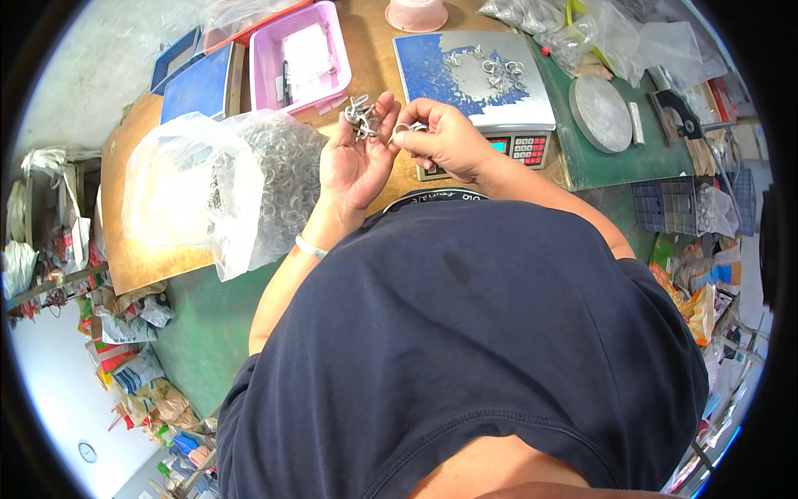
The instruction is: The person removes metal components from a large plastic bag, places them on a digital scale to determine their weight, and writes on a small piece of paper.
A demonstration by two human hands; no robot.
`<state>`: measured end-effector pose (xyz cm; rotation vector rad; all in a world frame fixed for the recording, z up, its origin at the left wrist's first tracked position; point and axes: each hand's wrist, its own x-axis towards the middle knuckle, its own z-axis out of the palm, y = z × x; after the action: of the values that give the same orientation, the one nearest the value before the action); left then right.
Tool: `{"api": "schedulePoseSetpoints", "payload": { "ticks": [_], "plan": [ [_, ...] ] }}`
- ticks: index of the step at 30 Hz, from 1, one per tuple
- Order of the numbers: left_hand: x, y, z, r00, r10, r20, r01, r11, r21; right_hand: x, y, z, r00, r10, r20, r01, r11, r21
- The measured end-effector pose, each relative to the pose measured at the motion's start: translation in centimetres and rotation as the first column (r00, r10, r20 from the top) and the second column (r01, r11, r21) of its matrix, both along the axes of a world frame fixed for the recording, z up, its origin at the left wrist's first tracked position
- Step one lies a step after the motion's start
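My left hand [356, 169] is turned palm up with its fingers curled, cradling a small heap of silvery metal rings [361, 117]. Close beside it, my right hand [445, 140] pinches one or more similar rings [411, 128] between thumb and fingers. The two hands almost touch at the fingertips. Just beyond my right hand stands a digital scale [540, 104] with a worn blue and silver platform. Several loose rings [504, 75] lie on that platform. A clear plastic bag [278, 162] full of the same kind of rings rests to the left of my left hand.
A pink plastic basket [259, 58] holding papers and a black pen sits at the back left, beside a blue box [195, 87]. At the back is a pink bowl [416, 15]. On the right are a round metal disc [600, 114], a short metal rod [637, 123] and plastic bags [665, 50].
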<state>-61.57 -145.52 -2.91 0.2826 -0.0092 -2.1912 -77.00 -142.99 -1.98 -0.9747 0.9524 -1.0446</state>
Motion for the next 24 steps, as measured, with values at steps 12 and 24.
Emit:
{"api": "schedulePoseSetpoints", "payload": {
  "ticks": [12, 24],
  "plan": [
    [-1.1, 0.2, 0.5, 0.973, 0.060, 0.222, -0.029, 0.989, -0.144, 1.1, -0.1, 0.8, 0.997, -0.058, -0.057, 0.054, 0.996, -0.076],
    [0.1, -0.4, -0.2, 0.969, 0.054, 0.240, -0.032, 0.995, -0.095, -0.1, -0.5, 1.1, 0.999, -0.016, -0.049, 0.017, 0.999, 0.028]
  ]
}}
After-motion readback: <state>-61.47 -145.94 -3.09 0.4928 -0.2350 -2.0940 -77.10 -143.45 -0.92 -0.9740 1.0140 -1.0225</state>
